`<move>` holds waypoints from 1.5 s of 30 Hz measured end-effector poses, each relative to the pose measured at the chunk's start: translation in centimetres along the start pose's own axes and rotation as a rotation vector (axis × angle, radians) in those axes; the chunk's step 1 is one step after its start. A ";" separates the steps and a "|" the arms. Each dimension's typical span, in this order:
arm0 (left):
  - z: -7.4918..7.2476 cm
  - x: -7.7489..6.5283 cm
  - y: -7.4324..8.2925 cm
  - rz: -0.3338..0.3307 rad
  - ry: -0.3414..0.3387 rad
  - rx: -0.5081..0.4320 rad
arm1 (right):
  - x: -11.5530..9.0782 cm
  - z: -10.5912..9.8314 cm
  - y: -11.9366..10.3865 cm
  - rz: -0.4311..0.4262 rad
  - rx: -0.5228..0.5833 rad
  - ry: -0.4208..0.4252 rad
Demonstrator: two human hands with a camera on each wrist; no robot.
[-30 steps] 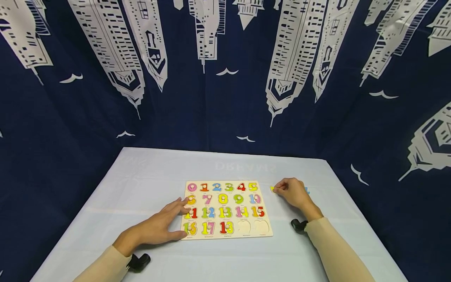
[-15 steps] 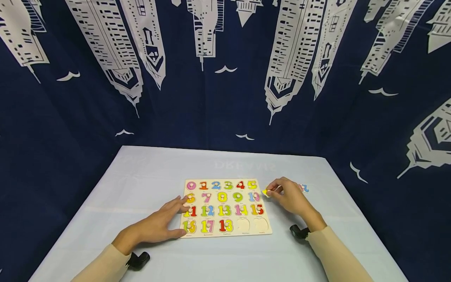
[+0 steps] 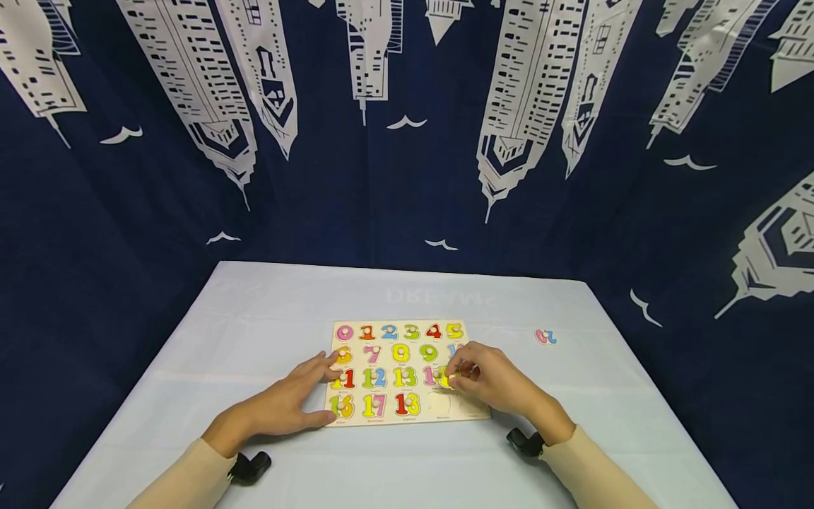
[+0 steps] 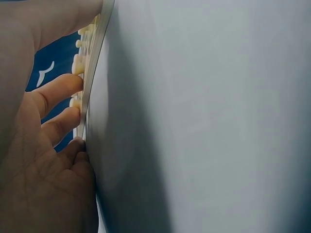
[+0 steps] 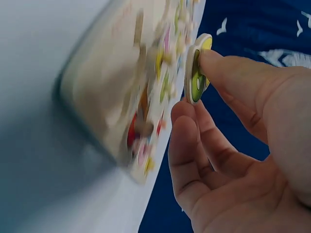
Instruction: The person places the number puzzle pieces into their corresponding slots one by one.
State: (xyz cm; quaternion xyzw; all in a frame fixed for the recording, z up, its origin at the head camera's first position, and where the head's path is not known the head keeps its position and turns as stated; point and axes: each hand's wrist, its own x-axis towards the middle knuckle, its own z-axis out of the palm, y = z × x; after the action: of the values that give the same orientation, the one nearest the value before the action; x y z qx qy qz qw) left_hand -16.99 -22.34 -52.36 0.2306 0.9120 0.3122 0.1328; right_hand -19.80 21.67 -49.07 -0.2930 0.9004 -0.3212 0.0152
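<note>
A wooden number puzzle board (image 3: 391, 420) lies flat on the white table, with knobbed number pieces filling most of its recesses. My left hand (image 3: 286, 406) rests along the board's left edge, fingers spread over the numbers there and thumb at the lower left corner. Between thumb and fingers, my right hand (image 3: 492, 378) pinches a green and yellow number piece (image 5: 195, 77); its exact digits are unclear. This hand is above the board's right side and hides the 15 and part of the bottom-right recesses. One bare recess (image 3: 439, 405) shows beside the 18 piece.
A pink and blue number piece (image 3: 545, 337) lies on the table (image 3: 572, 311) to the right of the board. Behind the table hangs a dark blue cloth (image 3: 356, 205) with white building prints. Each wrist wears a small black camera (image 3: 251, 468).
My right hand has carried the green and yellow piece leftward from the table to above the board, uncovering the pink and blue piece. My left hand has stayed on the board's edge.
</note>
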 end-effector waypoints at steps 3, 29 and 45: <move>0.0 0.1 0.0 0.001 -0.001 -0.002 | 0.0 0.7 -0.6 -0.029 -0.002 -0.035; -0.1 0.1 -0.1 0.017 0.005 0.000 | -0.6 2.4 -1.5 -0.011 0.006 -0.118; -0.1 0.0 0.1 0.006 0.000 -0.009 | -1.2 0.3 0.7 0.016 -0.008 0.019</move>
State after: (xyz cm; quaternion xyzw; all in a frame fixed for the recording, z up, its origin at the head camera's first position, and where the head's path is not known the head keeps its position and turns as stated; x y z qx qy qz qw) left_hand -17.01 -22.32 -52.28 0.2328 0.9099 0.3167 0.1330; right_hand -19.14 22.58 -49.95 -0.2827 0.9042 -0.3202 0.0084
